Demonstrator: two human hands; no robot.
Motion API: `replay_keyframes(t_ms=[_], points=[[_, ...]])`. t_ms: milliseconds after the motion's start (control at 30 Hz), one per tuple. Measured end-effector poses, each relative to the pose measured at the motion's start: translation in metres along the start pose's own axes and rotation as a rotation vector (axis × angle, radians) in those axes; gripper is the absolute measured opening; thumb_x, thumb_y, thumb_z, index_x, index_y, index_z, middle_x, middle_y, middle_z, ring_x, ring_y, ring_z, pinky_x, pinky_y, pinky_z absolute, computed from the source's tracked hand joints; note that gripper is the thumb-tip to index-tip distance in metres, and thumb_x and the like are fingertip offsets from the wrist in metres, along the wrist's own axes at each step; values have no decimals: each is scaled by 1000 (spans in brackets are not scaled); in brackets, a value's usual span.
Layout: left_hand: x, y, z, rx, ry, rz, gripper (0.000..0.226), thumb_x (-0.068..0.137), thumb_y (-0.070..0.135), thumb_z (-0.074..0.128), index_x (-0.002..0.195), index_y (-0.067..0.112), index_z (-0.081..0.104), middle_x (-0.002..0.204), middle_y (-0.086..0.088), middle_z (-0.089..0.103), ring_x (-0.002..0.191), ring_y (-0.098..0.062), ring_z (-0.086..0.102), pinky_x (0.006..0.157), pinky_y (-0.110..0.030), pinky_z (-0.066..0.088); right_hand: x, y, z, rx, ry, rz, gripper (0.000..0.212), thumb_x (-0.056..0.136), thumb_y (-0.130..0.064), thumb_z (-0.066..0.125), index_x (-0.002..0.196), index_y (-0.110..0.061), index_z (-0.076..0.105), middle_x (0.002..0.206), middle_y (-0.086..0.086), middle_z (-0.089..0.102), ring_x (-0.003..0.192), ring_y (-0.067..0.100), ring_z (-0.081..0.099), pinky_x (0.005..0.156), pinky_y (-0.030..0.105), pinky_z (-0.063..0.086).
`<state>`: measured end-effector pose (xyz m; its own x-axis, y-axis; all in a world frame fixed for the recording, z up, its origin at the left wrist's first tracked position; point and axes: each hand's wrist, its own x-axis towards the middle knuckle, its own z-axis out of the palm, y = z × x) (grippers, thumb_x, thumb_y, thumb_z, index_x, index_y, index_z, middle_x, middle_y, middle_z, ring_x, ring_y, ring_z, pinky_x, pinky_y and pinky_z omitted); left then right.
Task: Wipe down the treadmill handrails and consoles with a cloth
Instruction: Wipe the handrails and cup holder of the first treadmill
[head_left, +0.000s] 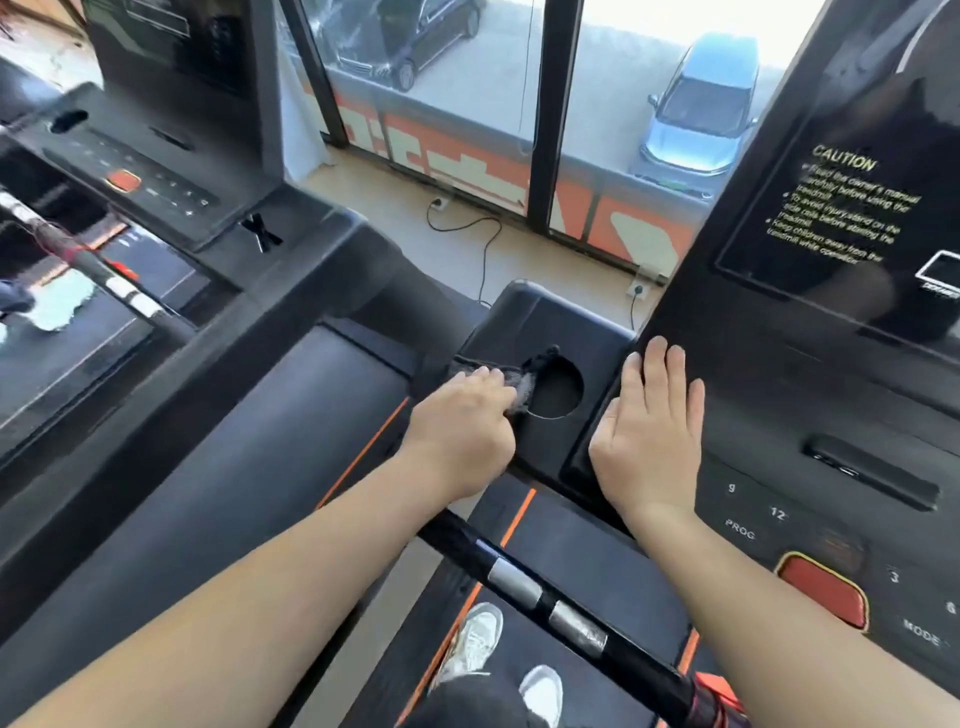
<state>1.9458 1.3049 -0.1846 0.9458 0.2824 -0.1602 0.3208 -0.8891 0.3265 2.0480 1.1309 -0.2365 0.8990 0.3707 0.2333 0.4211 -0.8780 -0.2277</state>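
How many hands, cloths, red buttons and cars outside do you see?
Hands: 2, left hand and right hand
Cloth: 1
Red buttons: 2
Cars: 2
Total: 7

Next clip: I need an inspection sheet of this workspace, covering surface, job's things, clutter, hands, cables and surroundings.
Surface: black treadmill console, with a round cup holder in its left wing and a red button lower right.
Job's things: dark cloth at the cup holder's left rim; handrail with two silver pads, below the hands.
Clutter: nothing seen.
Hands: left hand grips the cloth; right hand lies flat, fingers straight, on the console's edge.
Cables: black cable on the floor, leading to a socket near the window.
Surroundings: second treadmill to the left; parked cars outside the window; shoes on the belt.
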Motion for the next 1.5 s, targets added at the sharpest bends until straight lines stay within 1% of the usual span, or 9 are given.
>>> replay_keyframes(t_ms=[200, 367, 600, 733, 900, 1000, 1100, 1300, 1500], points=[[-22, 56, 52, -73, 93, 148, 68, 82, 28, 30, 135, 2, 63, 148, -18, 56, 141, -32, 48, 121, -43, 34, 2, 4, -1, 12, -17, -34, 65, 97, -24, 23, 157, -4, 37, 171, 11, 18, 160, 28, 9, 129, 53, 8], [-40, -6, 55, 207, 171, -95, 65, 85, 29, 36, 140, 2, 60, 152, -19, 51, 143, -34, 45, 121, -49, 34, 0, 3, -1, 28, -45, -19, 59, 100, -9, 36, 159, -5, 31, 173, 8, 12, 160, 26, 2, 129, 51, 4], [-48, 29, 71, -272, 270, 80, 40, 96, 34, 49, 125, 19, 73, 140, -1, 65, 135, -19, 56, 117, -37, 38, 0, 2, 1, -7, -26, -26, 65, 94, -15, 30, 158, -5, 33, 172, 11, 15, 160, 28, 5, 129, 52, 6], [-66, 10, 12, -524, 296, -133, 24, 96, 35, 49, 107, 34, 71, 94, 13, 75, 94, -14, 69, 87, -36, 56, -2, 2, -1, -16, -58, -18, 64, 97, -12, 34, 161, -7, 28, 173, 7, 8, 160, 24, -1, 129, 50, 1], [-71, 16, -41, -562, 537, -176, 21, 93, 28, 52, 80, 20, 65, 68, 6, 63, 73, -19, 61, 69, -35, 50, -1, 2, -3, -19, -63, -20, 67, 94, -13, 31, 161, -7, 28, 173, 8, 9, 160, 25, 0, 129, 49, 1], [-42, 27, -11, -459, 420, -50, 35, 93, 33, 50, 115, 19, 74, 120, 0, 73, 120, -20, 62, 106, -34, 46, -1, 3, -2, -12, -56, -16, 66, 94, -13, 32, 160, -6, 30, 173, 8, 10, 160, 25, 1, 129, 50, 2], [-26, 42, 54, -76, 25, 125, 70, 101, 51, 25, 160, 15, 31, 170, -6, 21, 159, -17, 7, 128, -37, -1, -1, 4, -2, -6, -40, -21, 67, 93, -16, 32, 159, -6, 32, 173, 8, 12, 160, 25, 3, 129, 50, 3], [1, -12, 54, 305, 46, -109, 71, 104, 50, 3, 163, 11, -2, 172, -8, -10, 158, -21, -16, 126, -47, -12, -2, 4, 0, 1, -30, -16, 61, 97, -10, 41, 158, -5, 35, 172, 8, 14, 160, 26, 5, 129, 50, 5], [0, 60, 72, 18, -4, 10, 80, 94, 46, -6, 163, 10, 18, 172, -12, 10, 158, -22, 8, 127, -43, 8, 1, 1, -5, 5, -31, -28, 76, 90, -34, 15, 158, -5, 35, 172, 9, 16, 160, 26, 7, 129, 49, 3]])
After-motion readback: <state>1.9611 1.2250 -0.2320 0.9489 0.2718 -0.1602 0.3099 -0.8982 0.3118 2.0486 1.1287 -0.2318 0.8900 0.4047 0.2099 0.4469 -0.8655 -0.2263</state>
